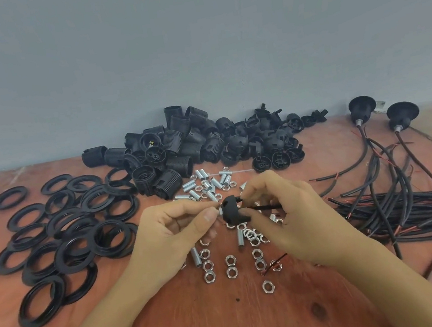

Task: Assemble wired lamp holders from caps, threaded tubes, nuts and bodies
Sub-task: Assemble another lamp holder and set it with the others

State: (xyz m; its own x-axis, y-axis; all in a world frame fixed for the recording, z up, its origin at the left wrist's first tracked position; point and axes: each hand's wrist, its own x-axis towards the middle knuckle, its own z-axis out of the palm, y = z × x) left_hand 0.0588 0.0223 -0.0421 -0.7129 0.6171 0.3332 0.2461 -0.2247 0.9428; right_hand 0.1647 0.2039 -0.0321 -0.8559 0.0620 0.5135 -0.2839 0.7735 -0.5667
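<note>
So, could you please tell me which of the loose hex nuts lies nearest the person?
The lone hex nut: it lies by itself below the other nuts, closest to the bottom of the view.

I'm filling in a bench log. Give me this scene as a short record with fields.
left hand: pinches a small metal piece at the cap
right hand: holds the black cap and its wire
rings: spread over the table, left
bodies: piled at the back
tubes, nuts: loose, middle
wires: bundled, right
finished holders: two, back right
</note>
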